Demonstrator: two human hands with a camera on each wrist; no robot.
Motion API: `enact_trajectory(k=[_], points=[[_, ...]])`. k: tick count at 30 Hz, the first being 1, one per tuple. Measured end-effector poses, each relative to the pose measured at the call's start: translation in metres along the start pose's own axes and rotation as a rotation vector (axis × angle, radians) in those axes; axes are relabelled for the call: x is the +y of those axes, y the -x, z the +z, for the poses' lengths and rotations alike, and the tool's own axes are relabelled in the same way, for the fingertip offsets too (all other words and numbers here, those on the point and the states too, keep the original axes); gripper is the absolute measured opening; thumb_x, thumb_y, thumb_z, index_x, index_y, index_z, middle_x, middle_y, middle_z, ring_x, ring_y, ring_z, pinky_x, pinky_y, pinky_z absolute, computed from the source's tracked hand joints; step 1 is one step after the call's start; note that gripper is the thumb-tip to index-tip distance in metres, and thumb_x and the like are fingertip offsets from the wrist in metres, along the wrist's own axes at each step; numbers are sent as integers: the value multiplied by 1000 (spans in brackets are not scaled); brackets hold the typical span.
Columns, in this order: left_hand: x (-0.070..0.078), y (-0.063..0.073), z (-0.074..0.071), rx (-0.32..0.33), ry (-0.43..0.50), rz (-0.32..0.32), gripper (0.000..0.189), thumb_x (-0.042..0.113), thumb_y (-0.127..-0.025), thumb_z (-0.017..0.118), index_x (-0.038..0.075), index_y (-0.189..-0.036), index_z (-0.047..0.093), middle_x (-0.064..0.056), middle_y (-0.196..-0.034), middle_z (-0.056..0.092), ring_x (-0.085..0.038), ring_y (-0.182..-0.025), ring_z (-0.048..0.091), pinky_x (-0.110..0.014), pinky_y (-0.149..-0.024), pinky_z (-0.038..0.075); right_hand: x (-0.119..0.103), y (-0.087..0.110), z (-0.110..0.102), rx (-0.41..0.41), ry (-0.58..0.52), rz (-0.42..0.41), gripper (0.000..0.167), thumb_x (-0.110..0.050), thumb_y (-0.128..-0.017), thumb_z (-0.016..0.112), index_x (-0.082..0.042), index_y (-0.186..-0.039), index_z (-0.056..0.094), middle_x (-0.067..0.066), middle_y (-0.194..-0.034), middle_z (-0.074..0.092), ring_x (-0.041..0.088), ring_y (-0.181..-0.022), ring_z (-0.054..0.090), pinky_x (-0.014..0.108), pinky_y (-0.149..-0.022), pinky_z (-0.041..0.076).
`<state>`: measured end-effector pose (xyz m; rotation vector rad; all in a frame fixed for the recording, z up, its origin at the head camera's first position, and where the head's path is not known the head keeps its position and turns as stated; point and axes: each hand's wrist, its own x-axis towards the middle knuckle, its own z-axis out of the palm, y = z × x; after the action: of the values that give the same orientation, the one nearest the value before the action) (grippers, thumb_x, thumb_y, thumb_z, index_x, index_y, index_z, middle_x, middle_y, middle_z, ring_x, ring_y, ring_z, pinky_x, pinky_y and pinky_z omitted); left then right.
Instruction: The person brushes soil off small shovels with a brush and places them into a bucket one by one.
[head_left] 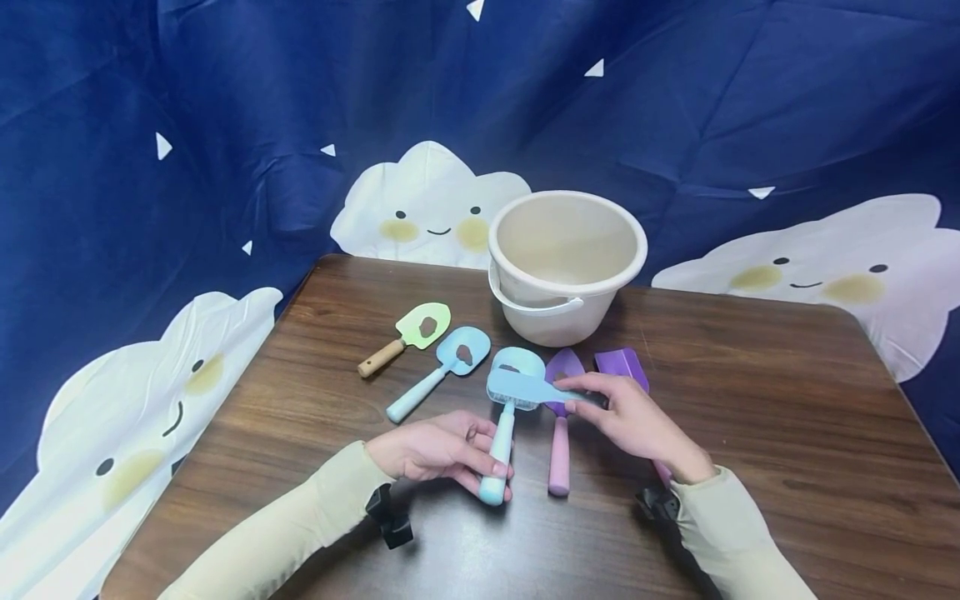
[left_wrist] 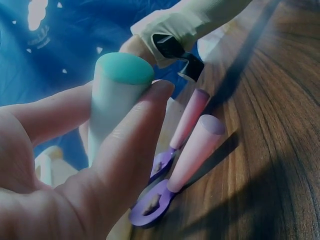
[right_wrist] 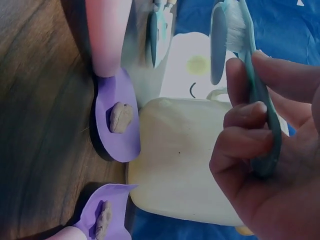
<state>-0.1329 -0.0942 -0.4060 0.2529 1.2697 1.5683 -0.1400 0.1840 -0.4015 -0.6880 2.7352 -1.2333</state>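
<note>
My left hand (head_left: 446,450) grips the pale blue handle of a small garden shovel (head_left: 502,442), its blade pointing toward the bucket. In the left wrist view, thumb and fingers close around the handle's green-tipped end (left_wrist: 125,69). A blue scrubbing brush (head_left: 521,386) is pinched in my right hand (head_left: 633,417), bristles down over the shovel's blade. The brush head overlaps much of that blade in the head view, partly hiding a brown clump on it. In the right wrist view, white bristles (right_wrist: 235,27) face the blade close by.
A cream bucket (head_left: 555,312) stands behind the shovels. To the left lie a green trowel (head_left: 414,325) with a wooden handle and a blue shovel (head_left: 427,387), both bearing brown clumps. A purple trowel (head_left: 559,458) and a purple shovel (head_left: 618,363) lie to the right.
</note>
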Motion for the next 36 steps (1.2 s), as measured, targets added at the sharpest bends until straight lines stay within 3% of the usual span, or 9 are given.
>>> enact_trajectory(k=[7,14,27,36], points=[[0,0,-1,3,-19,-11,20,-9,-91,56,0,-106,47,-7,-92,69,-23,-85,71,-43,-87,57,2,-3,0,8,21,15,28,-10,-89,68,-16,-116,70,-5,-111,71,15,-107,63,38,-91,52],[-1,1,-1,7,-24,-11,21,-9,-90,56,-1,-107,46,-8,-92,68,-23,-85,71,-43,-87,57,5,-7,-1,23,50,-15,30,-10,-90,67,-15,-119,68,-3,-115,70,20,-109,64,47,-93,51],[-4,0,-3,16,-31,-11,26,-9,-90,58,-7,-112,45,-9,-91,69,-23,-83,71,-41,-84,58,4,-10,0,31,66,-24,30,-9,-89,67,-14,-119,67,-5,-113,70,12,-106,62,45,-92,51],[-4,1,-4,13,-43,-10,27,-10,-90,57,-9,-112,43,-8,-90,68,-22,-82,71,-40,-84,58,5,-12,2,64,125,-69,30,-10,-89,67,-15,-119,67,-4,-112,70,15,-103,64,40,-89,53]])
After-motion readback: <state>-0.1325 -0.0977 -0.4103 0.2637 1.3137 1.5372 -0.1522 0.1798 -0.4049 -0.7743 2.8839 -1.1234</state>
